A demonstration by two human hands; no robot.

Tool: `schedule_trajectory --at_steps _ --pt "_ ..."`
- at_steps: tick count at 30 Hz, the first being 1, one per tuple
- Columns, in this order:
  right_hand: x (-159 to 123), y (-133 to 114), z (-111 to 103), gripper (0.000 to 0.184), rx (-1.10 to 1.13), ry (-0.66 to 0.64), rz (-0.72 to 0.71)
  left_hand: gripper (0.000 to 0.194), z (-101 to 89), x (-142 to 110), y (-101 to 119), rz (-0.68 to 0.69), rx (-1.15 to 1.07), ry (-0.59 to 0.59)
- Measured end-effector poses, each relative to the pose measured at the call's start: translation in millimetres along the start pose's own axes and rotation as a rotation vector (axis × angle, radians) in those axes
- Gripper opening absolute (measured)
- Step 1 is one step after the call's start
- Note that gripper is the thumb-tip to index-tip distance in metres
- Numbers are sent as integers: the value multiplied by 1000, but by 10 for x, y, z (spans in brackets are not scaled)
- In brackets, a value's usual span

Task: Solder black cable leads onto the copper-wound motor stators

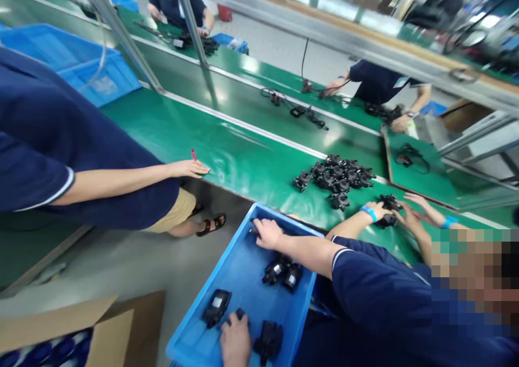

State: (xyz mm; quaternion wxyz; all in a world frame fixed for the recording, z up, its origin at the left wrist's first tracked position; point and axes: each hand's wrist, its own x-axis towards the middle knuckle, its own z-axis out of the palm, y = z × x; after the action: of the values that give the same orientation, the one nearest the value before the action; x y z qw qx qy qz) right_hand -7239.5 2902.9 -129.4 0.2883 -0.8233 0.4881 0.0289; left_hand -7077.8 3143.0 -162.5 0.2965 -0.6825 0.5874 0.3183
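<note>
Left hand [235, 339] touches a black part [240, 314] in the blue bin [245, 264], right hand [268, 233] at its far end; I can't tell either grip, but a loose one could drop parts, scuffing them

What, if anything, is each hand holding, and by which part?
Left hand: fingers over a small black plastic part. Right hand: inside the blue rectangular plastic bin. Whether either grips anything cannot be told.
</note>
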Motion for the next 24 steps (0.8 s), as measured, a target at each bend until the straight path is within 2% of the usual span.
schedule_trajectory --at_steps 2,4,6,8,11,13,15,17,19,22,24 --pt "-35 121 -324 69 -22 38 -52 47 -28 23 -62 -15 -38 -8" --pt "8 231 -690 67 3 163 -80 46 -63 -3 -96 -39 -159 40" --pt "162 376 -1035 65 50 360 7 48 -124 -63 -102 -73 -412 140" --pt "387 576 -1318 69 84 472 161 48 -218 -130 -84 -157 -836 191" --pt "683 896 -1625 66 143 522 382 53 -387 -219 -22 -291 -1400 110" --pt "781 1029 -1757 70 173 512 448 58 -491 -269 33 -314 -1565 57" --pt "808 1025 -1805 85 180 517 441 58 -587 -297 87 -306 -1681 53" --pt "764 844 -1731 93 176 494 336 55 -688 -283 128 -281 -1806 56" --pt "605 494 -1537 88 181 367 117 52 -809 -223 162 -242 -1902 45" --pt "109 -88 -1251 76 192 20 -299 54 -1031 -88 245 -154 -1980 15" --pt "-365 -242 -1335 84 125 -256 -532 56 -1189 2 331 -70 -2000 -3"
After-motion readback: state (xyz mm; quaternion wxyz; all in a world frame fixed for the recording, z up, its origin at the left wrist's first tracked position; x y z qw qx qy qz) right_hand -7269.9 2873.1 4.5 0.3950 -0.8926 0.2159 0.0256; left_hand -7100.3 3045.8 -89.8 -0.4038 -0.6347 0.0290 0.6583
